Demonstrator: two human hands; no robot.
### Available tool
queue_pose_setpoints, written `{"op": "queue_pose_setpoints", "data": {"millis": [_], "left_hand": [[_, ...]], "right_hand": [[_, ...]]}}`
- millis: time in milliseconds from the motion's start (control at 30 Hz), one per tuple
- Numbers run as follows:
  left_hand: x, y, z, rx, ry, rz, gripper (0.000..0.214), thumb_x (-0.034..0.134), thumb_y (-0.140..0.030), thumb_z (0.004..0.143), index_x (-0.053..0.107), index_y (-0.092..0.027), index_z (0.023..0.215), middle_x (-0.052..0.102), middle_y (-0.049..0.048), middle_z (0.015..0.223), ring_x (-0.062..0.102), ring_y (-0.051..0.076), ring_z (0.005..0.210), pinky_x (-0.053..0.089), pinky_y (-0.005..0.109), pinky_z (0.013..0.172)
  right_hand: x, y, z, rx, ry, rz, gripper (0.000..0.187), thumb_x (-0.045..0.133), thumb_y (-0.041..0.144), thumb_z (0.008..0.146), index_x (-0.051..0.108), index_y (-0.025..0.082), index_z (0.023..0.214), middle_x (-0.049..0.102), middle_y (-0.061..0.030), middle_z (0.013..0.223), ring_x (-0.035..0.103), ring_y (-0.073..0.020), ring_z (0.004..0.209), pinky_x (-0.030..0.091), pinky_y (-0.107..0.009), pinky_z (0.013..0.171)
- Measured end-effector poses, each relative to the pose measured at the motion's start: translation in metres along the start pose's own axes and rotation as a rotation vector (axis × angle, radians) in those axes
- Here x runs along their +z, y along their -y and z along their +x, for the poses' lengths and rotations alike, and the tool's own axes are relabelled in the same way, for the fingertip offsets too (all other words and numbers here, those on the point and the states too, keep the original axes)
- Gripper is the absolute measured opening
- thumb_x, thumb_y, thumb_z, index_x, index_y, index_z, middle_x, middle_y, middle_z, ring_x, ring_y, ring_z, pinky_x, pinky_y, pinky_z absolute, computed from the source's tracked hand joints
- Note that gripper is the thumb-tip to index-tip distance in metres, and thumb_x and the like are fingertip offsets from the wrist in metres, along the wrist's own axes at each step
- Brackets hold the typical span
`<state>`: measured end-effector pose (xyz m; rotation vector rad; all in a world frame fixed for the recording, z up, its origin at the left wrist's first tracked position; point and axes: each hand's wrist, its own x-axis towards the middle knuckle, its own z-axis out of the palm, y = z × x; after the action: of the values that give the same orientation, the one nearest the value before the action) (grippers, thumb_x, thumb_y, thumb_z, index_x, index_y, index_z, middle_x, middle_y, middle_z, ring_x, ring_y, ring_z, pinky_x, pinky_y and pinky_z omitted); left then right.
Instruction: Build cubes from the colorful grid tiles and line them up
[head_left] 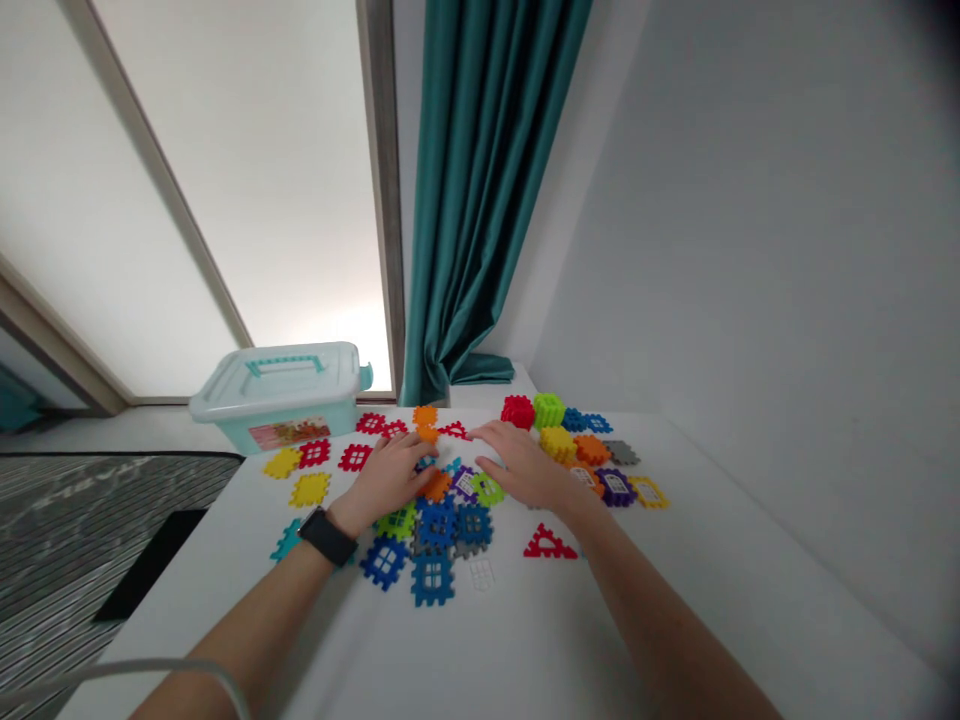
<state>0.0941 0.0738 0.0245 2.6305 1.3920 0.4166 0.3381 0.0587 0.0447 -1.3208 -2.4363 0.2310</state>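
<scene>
My left hand (386, 480), with a dark watch (328, 537) on its wrist, lies over the pile of interlocking plastic tiles. Its fingers are apart, next to an orange tile (436, 487), and partly cover pieces below. My right hand (519, 463) reaches in from the other side, thumb and fingers apart, nothing visible between them. A red triangular tile (454, 430) lies just beyond its fingertips, and a lime tile (489, 489) is beneath its thumb. Nearer to me are overlapping blue tiles (437, 522) and a blue window tile (433, 578).
Stacks of red (517, 411), lime (549, 410) and yellow tiles (558, 443) stand at the right back. A purple stack (616, 487) and a red triangle (550, 543) lie right. A lidded turquoise box (292, 400) stands at the left back. A pale cable (150, 664) crosses the lower left.
</scene>
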Motion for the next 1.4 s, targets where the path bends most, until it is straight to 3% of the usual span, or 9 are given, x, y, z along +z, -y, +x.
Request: {"op": "queue_pose_setpoints", "data": {"millis": [167,400,667,833,1000,1267,1400], "left_hand": [[0.003,0.006,-0.026,0.061,-0.023,0.016,0.022,0.051,-0.025,0.098,0.069,-0.023,0.109,0.068,0.0076,0.113,0.061,0.026,0.111,0.046,0.044,0.097],[0.016,0.015,-0.061,0.097,-0.130,-0.012,0.021,0.053,-0.031,0.098,0.067,-0.022,0.111,0.067,0.0091,0.112,0.061,0.027,0.108,0.047,0.044,0.098],[0.003,0.025,-0.083,0.176,-0.105,-0.197,0.023,0.057,-0.022,0.092,0.066,-0.022,0.113,0.067,0.0082,0.115,0.061,0.024,0.109,0.049,0.041,0.099],[0.001,0.030,-0.085,0.216,-0.028,-0.206,0.042,0.065,-0.014,0.078,0.064,-0.024,0.118,0.065,0.0082,0.121,0.058,0.026,0.117,0.046,0.042,0.106],[0.004,0.031,-0.085,0.201,0.012,-0.201,0.043,0.067,-0.014,0.076,0.063,-0.024,0.117,0.063,0.0083,0.123,0.057,0.027,0.118,0.045,0.044,0.106],[0.005,0.029,-0.084,0.123,-0.077,-0.224,0.049,0.077,-0.022,0.073,0.059,-0.023,0.119,0.066,0.0087,0.121,0.060,0.029,0.113,0.046,0.045,0.102],[0.009,0.032,-0.081,0.097,-0.151,-0.259,0.042,0.074,-0.023,0.079,0.058,-0.023,0.118,0.065,0.0093,0.122,0.060,0.028,0.116,0.048,0.044,0.102]], "right_hand": [[0.029,0.020,-0.007,-0.037,0.052,0.060,0.033,0.050,0.023,0.097,0.059,0.019,0.129,0.064,-0.0111,0.127,0.057,-0.0247,0.120,0.045,-0.043,0.104],[0.067,0.036,-0.018,0.020,-0.012,0.054,0.031,0.051,0.018,0.096,0.061,0.024,0.125,0.061,-0.0102,0.127,0.052,-0.0250,0.123,0.045,-0.043,0.103],[0.096,0.042,-0.023,0.073,-0.100,-0.031,0.031,0.049,0.030,0.100,0.058,0.023,0.129,0.059,-0.0111,0.128,0.050,-0.0272,0.122,0.042,-0.047,0.105],[0.101,0.041,-0.023,0.069,-0.141,-0.009,0.030,0.047,0.032,0.100,0.060,0.024,0.127,0.061,-0.0112,0.125,0.051,-0.0280,0.120,0.043,-0.048,0.103],[0.100,0.043,-0.022,0.066,-0.143,0.007,0.031,0.046,0.033,0.101,0.061,0.023,0.125,0.060,-0.0116,0.128,0.050,-0.0284,0.123,0.042,-0.049,0.105],[0.097,0.044,-0.024,0.059,-0.145,0.030,0.036,0.041,0.034,0.102,0.057,0.025,0.133,0.060,-0.0109,0.130,0.051,-0.0275,0.124,0.041,-0.048,0.107],[0.097,0.044,-0.024,0.053,-0.134,0.035,0.036,0.042,0.034,0.102,0.056,0.024,0.133,0.061,-0.0110,0.130,0.051,-0.0273,0.123,0.041,-0.048,0.108]]}}
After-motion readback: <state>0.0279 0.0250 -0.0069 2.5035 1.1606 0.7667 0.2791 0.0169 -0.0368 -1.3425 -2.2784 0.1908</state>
